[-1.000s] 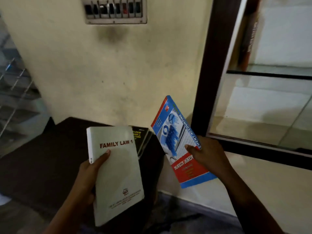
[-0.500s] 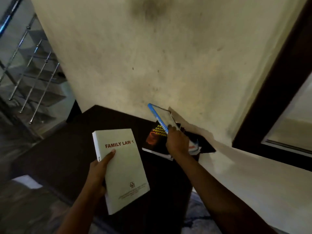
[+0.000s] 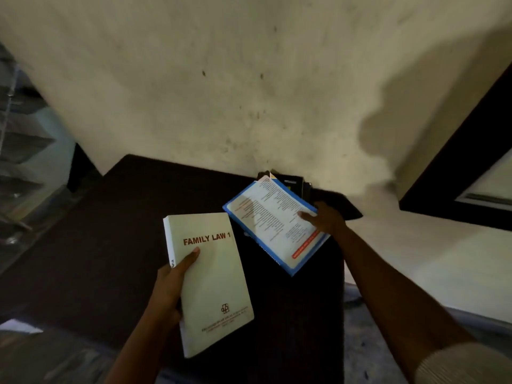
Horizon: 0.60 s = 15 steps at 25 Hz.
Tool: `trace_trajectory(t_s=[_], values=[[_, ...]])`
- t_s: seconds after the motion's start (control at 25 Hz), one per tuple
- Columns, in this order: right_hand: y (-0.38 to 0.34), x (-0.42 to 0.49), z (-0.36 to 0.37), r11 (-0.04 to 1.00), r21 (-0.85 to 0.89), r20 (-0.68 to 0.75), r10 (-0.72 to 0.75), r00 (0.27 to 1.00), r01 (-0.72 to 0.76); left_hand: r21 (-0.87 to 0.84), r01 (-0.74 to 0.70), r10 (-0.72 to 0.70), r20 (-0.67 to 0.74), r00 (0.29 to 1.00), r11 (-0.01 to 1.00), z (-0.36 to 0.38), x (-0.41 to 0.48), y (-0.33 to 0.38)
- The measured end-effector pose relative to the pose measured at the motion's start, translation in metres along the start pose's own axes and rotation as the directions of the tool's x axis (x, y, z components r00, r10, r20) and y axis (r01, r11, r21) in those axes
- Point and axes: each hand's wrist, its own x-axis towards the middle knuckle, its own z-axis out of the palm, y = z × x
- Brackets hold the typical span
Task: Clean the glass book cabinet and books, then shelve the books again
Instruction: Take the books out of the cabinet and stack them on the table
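While my left hand [image 3: 169,286] grips the white book [image 3: 213,284] over the table [image 3: 110,231], my right hand [image 3: 327,220], pinching the blue book [image 3: 274,225] over the table's far pile [image 3: 293,181], should lower it flat.

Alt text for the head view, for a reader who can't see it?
A person's left hand holds a cream book titled Family Law 1 while the right hand holds a blue-bordered book over a dark table beside a stained wall.
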Motion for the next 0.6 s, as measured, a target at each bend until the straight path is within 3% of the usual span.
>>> trace_trajectory(t_s=[0.12, 0.2, 0.28, 0.4, 0.52, 0.6], values=[[0.011, -0.008, -0.001, 0.997, -0.058, 0.091, 0.064, 0.994, -0.058, 0.009, 0.016, -0.017, 0.102, 0.995, 1.000, -0.010, 0.012, 0.010], [0.013, -0.023, 0.003, 0.980, 0.183, 0.003, 0.077, 0.997, -0.077, 0.022, 0.015, -0.018, 0.136, 0.991, 1.000, -0.015, 0.018, 0.015], [0.011, -0.039, 0.022, 0.890, 0.453, -0.121, 0.128, 0.984, -0.060, 0.023, 0.010, -0.014, 0.168, 0.986, 1.000, -0.021, 0.022, 0.021], [-0.007, -0.045, 0.057, 0.659, 0.753, -0.226, 0.248, 0.942, 0.008, 0.025, -0.028, 0.022, 0.199, 0.980, 0.999, -0.029, 0.026, 0.028], [-0.035, -0.034, 0.080, 0.508, 0.861, -0.268, 0.410, 0.872, 0.026, 0.020, -0.060, 0.054, 0.221, 0.974, 0.998, -0.032, 0.033, 0.033], [-0.043, -0.034, 0.097, 0.433, 0.901, -0.218, 0.478, 0.851, -0.013, 0.016, -0.069, 0.063, 0.230, 0.971, 0.998, -0.031, 0.037, 0.036]])
